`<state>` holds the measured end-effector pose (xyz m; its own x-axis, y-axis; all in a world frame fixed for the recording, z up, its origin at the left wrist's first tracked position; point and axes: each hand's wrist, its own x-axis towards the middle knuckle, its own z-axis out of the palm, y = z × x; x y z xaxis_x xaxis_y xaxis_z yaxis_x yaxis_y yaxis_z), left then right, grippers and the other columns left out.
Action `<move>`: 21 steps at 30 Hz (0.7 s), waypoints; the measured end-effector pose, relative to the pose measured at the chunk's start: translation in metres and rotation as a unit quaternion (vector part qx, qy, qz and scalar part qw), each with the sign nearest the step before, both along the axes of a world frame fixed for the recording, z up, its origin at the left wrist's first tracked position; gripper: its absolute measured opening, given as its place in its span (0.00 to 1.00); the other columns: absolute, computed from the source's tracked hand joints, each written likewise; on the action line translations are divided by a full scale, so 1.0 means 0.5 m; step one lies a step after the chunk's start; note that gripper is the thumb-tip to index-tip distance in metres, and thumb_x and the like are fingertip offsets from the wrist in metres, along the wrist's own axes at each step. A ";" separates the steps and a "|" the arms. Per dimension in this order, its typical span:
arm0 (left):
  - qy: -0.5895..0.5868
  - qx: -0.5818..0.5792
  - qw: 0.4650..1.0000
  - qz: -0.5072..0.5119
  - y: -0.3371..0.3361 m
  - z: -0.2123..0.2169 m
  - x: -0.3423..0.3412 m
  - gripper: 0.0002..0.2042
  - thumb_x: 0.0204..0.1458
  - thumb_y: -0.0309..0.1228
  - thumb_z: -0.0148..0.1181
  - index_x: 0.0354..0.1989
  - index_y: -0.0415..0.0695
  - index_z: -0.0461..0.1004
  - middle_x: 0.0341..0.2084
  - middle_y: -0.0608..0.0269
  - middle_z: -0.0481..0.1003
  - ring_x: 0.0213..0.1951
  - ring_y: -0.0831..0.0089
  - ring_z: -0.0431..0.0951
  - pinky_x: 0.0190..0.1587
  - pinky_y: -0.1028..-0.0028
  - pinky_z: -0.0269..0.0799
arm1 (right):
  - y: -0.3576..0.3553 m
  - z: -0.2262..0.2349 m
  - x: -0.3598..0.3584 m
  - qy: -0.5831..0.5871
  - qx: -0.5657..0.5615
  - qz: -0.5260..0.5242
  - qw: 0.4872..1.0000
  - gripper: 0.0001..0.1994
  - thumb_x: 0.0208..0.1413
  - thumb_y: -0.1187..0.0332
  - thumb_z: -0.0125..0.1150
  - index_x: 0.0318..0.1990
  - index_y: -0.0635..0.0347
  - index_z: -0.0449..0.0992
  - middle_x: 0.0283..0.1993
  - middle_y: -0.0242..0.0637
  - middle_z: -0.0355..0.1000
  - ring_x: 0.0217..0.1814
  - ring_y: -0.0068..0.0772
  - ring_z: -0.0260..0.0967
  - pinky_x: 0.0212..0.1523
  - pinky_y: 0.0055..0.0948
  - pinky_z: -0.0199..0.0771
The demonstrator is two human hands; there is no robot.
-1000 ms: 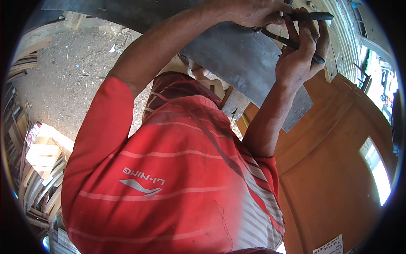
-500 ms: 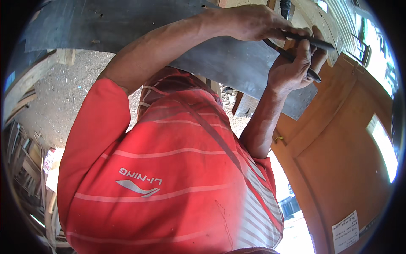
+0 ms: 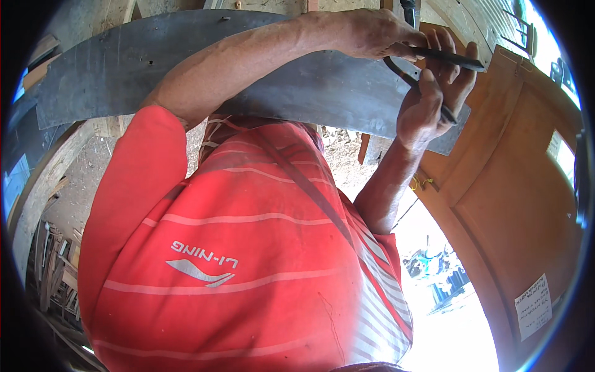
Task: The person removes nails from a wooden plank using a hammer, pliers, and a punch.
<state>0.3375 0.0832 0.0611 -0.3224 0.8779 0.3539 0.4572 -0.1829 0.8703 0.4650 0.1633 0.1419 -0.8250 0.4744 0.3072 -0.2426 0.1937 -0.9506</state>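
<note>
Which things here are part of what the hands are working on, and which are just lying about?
In the job:
- left hand, gripping one handle of the black pliers-like tool
- right hand, closed on the tool's other handle
- dark grey metal sheet behind the tool

Lying about:
- orange wooden door with a white paper label
- stacked timber on the ground
- blue items in the sunlit patch

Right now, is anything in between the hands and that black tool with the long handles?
Nothing visible is. The left hand grips the upper handle of the black tool directly, and the right hand wraps around the lower handle. The grey metal sheet lies behind both hands.
</note>
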 end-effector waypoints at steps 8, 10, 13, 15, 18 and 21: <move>0.031 -0.015 0.998 -0.055 0.007 0.006 -0.020 0.11 0.64 0.30 0.60 0.53 0.44 0.77 0.41 0.54 0.80 0.41 0.54 0.81 0.43 0.57 0.75 | 0.001 -0.004 -0.023 0.095 0.084 -0.095 0.987 0.27 0.72 0.56 0.47 0.65 0.75 0.59 0.49 0.56 0.75 0.49 0.41 0.76 0.53 0.37 0.76; 0.040 0.027 0.997 -0.054 0.020 -0.010 -0.015 0.12 0.64 0.30 0.59 0.54 0.44 0.77 0.42 0.55 0.80 0.42 0.54 0.81 0.44 0.57 0.75 | 0.004 -0.012 -0.028 0.104 0.071 -0.161 0.979 0.23 0.74 0.55 0.43 0.52 0.72 0.68 0.39 0.49 0.75 0.38 0.34 0.76 0.45 0.30 0.77; 0.033 0.064 0.995 -0.071 0.021 -0.006 -0.017 0.13 0.64 0.30 0.59 0.56 0.45 0.76 0.42 0.56 0.80 0.43 0.56 0.80 0.46 0.58 0.75 | 0.024 -0.018 -0.026 0.141 0.079 -0.118 0.980 0.22 0.74 0.55 0.42 0.47 0.71 0.69 0.35 0.46 0.73 0.34 0.32 0.73 0.39 0.29 0.77; 0.019 0.059 0.994 -0.091 0.019 0.005 -0.022 0.14 0.64 0.30 0.59 0.57 0.46 0.76 0.43 0.56 0.80 0.43 0.56 0.80 0.46 0.58 0.74 | 0.025 -0.015 -0.034 0.139 0.074 -0.129 0.979 0.21 0.74 0.55 0.41 0.46 0.71 0.68 0.34 0.45 0.72 0.32 0.31 0.72 0.37 0.28 0.76; 0.030 0.001 0.993 -0.115 0.010 0.014 -0.034 0.13 0.65 0.30 0.58 0.57 0.44 0.76 0.45 0.56 0.80 0.47 0.58 0.80 0.51 0.60 0.75 | 0.014 -0.017 -0.039 0.141 0.065 -0.145 0.977 0.20 0.74 0.56 0.41 0.43 0.69 0.67 0.32 0.43 0.71 0.30 0.29 0.70 0.34 0.27 0.75; 0.007 -0.070 0.990 -0.125 -0.001 0.032 -0.018 0.17 0.61 0.29 0.63 0.58 0.42 0.73 0.46 0.53 0.79 0.50 0.59 0.79 0.54 0.62 0.76 | 0.016 -0.016 -0.035 0.149 0.041 -0.151 0.976 0.20 0.74 0.56 0.42 0.43 0.68 0.67 0.31 0.42 0.69 0.29 0.28 0.68 0.32 0.26 0.74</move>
<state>0.3284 0.0829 0.0769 -0.0857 0.9706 0.2251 0.4251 -0.1688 0.8893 0.4477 0.1715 0.1339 -0.5194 0.6459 0.5595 -0.4263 0.3716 -0.8248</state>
